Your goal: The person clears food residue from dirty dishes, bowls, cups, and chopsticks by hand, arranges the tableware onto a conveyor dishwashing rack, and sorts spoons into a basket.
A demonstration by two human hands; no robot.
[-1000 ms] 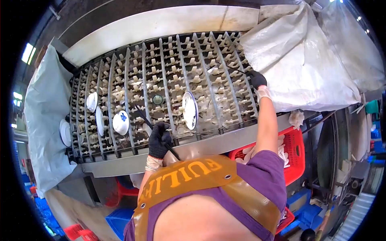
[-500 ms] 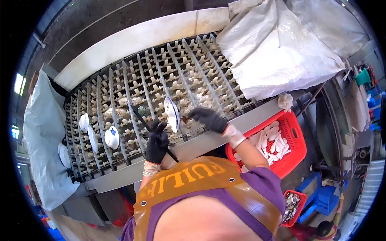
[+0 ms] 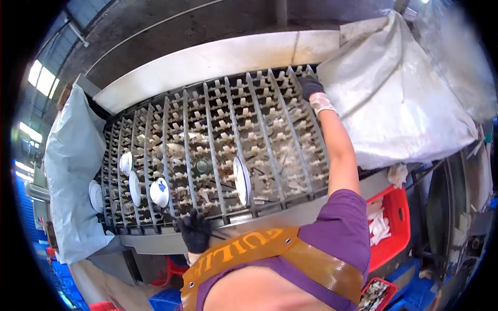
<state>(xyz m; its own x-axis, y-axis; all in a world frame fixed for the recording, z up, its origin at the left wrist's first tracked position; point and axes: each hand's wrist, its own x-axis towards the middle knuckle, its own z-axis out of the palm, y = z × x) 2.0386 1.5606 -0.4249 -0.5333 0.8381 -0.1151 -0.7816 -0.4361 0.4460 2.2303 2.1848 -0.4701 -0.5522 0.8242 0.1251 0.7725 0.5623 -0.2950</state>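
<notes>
My left hand [image 3: 195, 233], in a black glove, is closed around a thin dark stick [image 3: 220, 235] at the conveyor's near edge. My right hand [image 3: 310, 87], gloved the same way, reaches to the far right of the pegged conveyor [image 3: 224, 124], beside the white plastic sheet. Its fingertips are hard to make out. A blue-rimmed white plate [image 3: 241, 181] stands on edge between the pegs. Further left are a white bowl with a blue pattern [image 3: 160, 192], another plate [image 3: 134, 188] and a white bowl [image 3: 126, 163].
White plastic sheeting [image 3: 389, 98] covers the conveyor's right end, and a second sheet [image 3: 72, 171] hangs at the left. A red basket [image 3: 399, 228] with white spoons [image 3: 379, 226] stands at my right. A small round glass-like item [image 3: 202, 166] lies among the pegs.
My right hand has gone from beside the blue-rimmed plate to the conveyor's far right corner. My left hand has drawn back to the near edge. The view has shifted.
</notes>
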